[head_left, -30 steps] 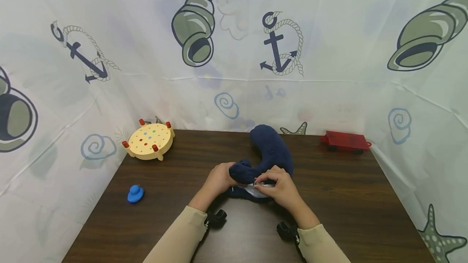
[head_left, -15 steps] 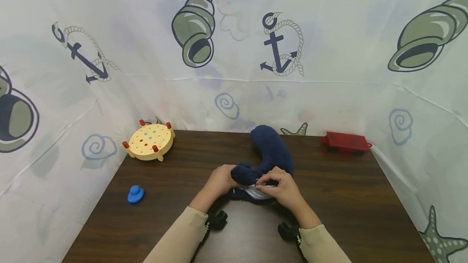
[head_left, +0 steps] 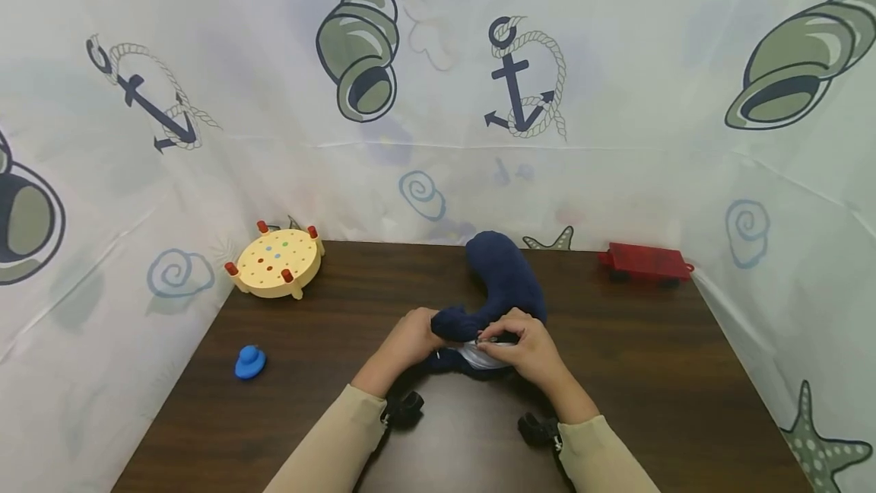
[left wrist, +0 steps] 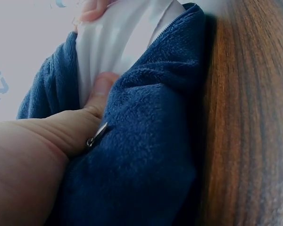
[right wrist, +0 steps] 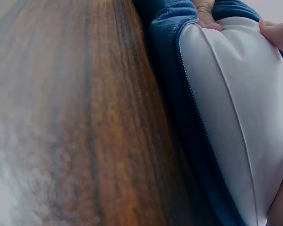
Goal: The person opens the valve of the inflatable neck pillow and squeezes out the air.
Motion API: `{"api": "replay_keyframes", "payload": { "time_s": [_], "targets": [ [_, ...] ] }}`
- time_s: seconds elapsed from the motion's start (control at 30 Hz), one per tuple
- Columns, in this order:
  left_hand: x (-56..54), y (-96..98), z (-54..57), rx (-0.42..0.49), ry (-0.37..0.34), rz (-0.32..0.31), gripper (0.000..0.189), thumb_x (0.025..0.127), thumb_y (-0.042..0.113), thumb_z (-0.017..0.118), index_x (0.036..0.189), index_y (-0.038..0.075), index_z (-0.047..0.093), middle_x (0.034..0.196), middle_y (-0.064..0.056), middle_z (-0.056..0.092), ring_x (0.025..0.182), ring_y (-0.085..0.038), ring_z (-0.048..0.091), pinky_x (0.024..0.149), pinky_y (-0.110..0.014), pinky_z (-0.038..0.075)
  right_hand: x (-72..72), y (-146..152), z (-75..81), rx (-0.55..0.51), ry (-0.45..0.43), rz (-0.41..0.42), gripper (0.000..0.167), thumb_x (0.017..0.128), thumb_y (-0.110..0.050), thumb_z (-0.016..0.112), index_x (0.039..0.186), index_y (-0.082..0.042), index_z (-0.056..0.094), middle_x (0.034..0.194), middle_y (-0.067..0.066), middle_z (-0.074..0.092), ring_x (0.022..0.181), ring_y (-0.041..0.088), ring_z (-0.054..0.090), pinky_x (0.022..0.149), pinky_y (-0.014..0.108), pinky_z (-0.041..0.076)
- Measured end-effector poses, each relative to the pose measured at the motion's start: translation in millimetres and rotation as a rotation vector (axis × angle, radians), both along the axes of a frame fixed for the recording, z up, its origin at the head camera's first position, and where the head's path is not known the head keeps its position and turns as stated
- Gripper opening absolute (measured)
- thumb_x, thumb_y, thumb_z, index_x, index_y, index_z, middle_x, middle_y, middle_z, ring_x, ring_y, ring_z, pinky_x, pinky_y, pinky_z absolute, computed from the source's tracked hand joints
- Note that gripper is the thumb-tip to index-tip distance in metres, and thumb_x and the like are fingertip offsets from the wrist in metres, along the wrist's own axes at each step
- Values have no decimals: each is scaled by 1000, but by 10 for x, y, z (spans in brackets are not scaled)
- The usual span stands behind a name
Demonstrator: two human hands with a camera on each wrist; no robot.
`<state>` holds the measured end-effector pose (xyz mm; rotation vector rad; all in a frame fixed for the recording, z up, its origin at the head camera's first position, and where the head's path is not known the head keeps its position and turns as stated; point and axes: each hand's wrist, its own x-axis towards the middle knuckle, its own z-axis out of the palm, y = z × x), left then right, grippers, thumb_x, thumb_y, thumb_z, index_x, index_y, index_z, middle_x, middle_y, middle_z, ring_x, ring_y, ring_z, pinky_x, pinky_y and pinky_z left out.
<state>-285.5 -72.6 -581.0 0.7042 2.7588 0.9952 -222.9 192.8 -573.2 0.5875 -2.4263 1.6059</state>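
A navy plush neck pillow [head_left: 509, 280] lies curved on the table, its zipped cover gaping along the near side. White inner lining [right wrist: 240, 94] bulges through the gap, bordered by zipper teeth [right wrist: 193, 94]. My left hand [head_left: 413, 335] grips the pillow's left end, and its thumb [left wrist: 100, 92] presses in against the white lining. Beside that thumb dangles a small metal zipper pull [left wrist: 97, 135]. With thumb and index finger, my right hand [head_left: 525, 347] pinches at the upper edge of the opening; what lies between those fingertips is mostly hidden.
On the dark wooden table [head_left: 650, 386], a yellow round toy with red-tipped pegs [head_left: 277, 261] stands at the back left. Nearer sits a small blue hat-shaped piece [head_left: 250, 362]. A red toy wagon [head_left: 646, 262] is at the back right, before a printed curtain [head_left: 452, 97].
Both hands keep their places on the neck pillow, with only slight shifts of the fingers. The whole head view has moved a little; the other objects stay put.
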Motion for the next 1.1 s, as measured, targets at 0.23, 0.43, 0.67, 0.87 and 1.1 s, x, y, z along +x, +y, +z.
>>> {"api": "replay_keyframes", "payload": {
  "time_s": [0.23,0.43,0.67,0.87,1.1],
  "targets": [
    [-140,-16,-286,-37,-38,26,26,84,54,91,90,31,80,97,6,82,87,-14,74,80,-41,60,17,-34,36,13,-14,-14,15,84,-25,97,92,-32,87,92,-9,74,91,18,66,84,31,54],
    [-209,-6,-508,-55,-6,-51,13,89,35,85,83,30,75,86,13,76,78,-8,67,77,-38,58,47,-24,19,22,-21,-16,15,83,-25,98,90,-32,87,90,-9,73,90,15,65,83,31,53],
    [52,88,-47,-204,168,-153,8,87,14,81,94,18,79,92,3,71,96,-24,69,82,-48,57,34,25,-3,12,-60,8,15,83,-27,98,89,-33,86,89,-7,74,90,16,67,84,36,55],
    [328,167,411,-297,171,-127,15,84,8,84,95,18,83,107,-3,62,103,-27,52,81,-44,46,42,36,-10,23,-114,19,15,83,-28,98,89,-34,85,89,-6,73,90,16,66,84,31,53],
    [264,143,339,-228,186,-156,25,88,11,84,111,19,86,143,1,60,128,-25,55,105,-48,47,22,34,-13,8,-112,34,13,85,-26,96,90,-32,86,91,-5,74,91,14,67,86,35,55]
  ]
}}
